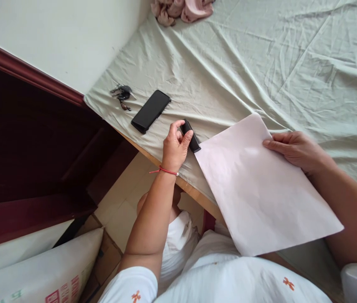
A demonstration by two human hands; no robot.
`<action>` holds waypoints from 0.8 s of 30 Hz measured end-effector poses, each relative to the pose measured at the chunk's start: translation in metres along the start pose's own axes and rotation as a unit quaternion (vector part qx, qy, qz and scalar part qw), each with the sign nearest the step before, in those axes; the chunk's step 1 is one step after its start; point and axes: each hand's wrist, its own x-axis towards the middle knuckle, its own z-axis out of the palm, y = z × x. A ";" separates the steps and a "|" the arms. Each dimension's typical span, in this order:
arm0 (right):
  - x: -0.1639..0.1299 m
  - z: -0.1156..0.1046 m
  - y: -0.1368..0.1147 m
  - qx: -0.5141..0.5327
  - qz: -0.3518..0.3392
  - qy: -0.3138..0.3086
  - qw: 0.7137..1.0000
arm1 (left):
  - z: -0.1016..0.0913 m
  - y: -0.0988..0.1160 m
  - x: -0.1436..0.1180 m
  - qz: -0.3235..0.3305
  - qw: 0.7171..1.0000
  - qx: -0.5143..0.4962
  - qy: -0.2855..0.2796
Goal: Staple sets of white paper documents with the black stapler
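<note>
Left hand (176, 145) grips black stapler (191, 136) at corner of white paper (260, 189); right hand (295, 149) pinches sheet's edge.

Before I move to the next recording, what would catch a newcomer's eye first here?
The large white paper in front of the person, its right edge held by the right hand. Next, the black stapler in the left hand, at the paper's left corner. Farther left, a black smartphone lies near some keys on the pale green cloth.
</note>
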 end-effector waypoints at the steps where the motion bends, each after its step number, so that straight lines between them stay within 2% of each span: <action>1: 0.000 0.000 0.000 0.004 0.003 -0.003 1.000 | 0.000 0.000 0.000 0.001 1.000 -0.001 -0.005; 11: -0.001 0.002 0.001 0.039 -0.001 -0.012 0.999 | 0.004 -0.007 0.004 0.008 1.000 0.004 0.009; 16: -0.004 0.000 0.003 0.069 -0.029 -0.038 0.996 | 0.011 -0.004 0.000 0.032 0.997 0.019 0.073; 20: -0.009 -0.003 0.004 0.089 -0.032 -0.072 0.993 | 0.013 -0.002 0.004 -0.003 0.997 -0.022 0.069; 24: -0.014 0.000 0.005 0.145 -0.033 -0.044 0.988 | 0.015 0.002 0.012 -0.026 0.996 -0.054 0.061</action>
